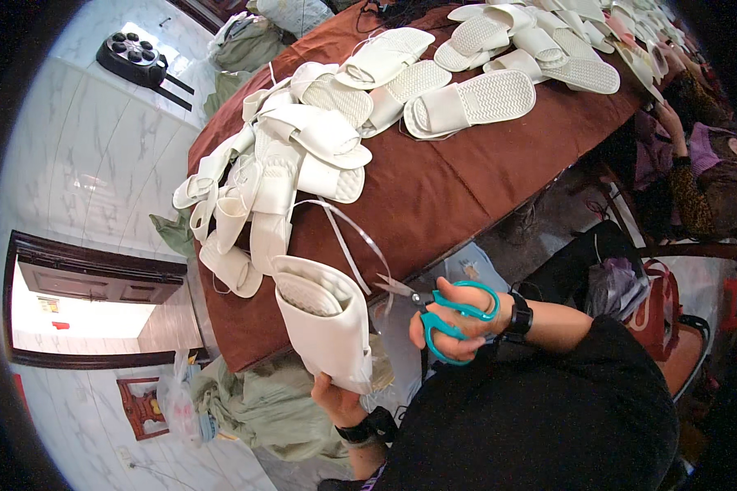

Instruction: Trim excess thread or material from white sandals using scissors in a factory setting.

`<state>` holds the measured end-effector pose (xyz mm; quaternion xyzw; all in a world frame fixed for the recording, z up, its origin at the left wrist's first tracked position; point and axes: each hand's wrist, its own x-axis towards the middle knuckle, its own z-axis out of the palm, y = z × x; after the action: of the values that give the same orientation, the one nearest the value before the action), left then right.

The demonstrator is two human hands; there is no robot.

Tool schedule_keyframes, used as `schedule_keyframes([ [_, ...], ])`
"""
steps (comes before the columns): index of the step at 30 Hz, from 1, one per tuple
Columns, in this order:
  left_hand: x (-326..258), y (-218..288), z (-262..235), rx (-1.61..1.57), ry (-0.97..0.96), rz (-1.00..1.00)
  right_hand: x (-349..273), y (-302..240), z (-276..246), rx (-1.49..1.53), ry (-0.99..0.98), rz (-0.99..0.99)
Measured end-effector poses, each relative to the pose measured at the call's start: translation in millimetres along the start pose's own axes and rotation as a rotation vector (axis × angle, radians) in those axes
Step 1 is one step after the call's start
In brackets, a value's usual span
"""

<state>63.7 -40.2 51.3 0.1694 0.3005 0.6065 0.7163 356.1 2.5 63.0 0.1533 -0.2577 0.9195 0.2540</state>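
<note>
My left hand (pixel 337 399) grips the lower end of a white slipper (pixel 326 327), which stands tilted beside the near edge of the table. Its textured footbed shows inside the wide strap. In my right hand (pixel 467 321) is a pair of scissors (pixel 454 321) with teal handles, my fingers in the loops. The blades are parted and point left, at a thin white strip (pixel 354 222) that arcs above the table edge. Whether the blades touch the strip, I cannot tell. A pile of white slippers (pixel 319 135) lies just beyond my left hand.
A brown cloth covers the table (pixel 418 196), with more slippers heaped along its far side. Another person's hand (pixel 671 123) reaches to slippers at the far right. Greenish sacks (pixel 262 401) lie at lower left. A red bag (pixel 659 307) sits at my right.
</note>
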Motion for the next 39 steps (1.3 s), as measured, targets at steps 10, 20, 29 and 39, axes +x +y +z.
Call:
schedule_keyframes([
  [10,-5,-4,26,-0.018,0.019,0.028,-15,-13,-17,-0.096,0.184,-0.112],
  [20,4,-13,48,0.306,-0.043,0.058,6,-52,15,-0.887,0.721,-0.612],
  [29,11,-24,67,0.403,0.029,-0.014,17,-31,8,-0.521,0.927,-0.3],
  [39,-3,-14,72,0.945,-0.214,0.089,10,-36,-15,-0.345,1.046,-0.501],
])
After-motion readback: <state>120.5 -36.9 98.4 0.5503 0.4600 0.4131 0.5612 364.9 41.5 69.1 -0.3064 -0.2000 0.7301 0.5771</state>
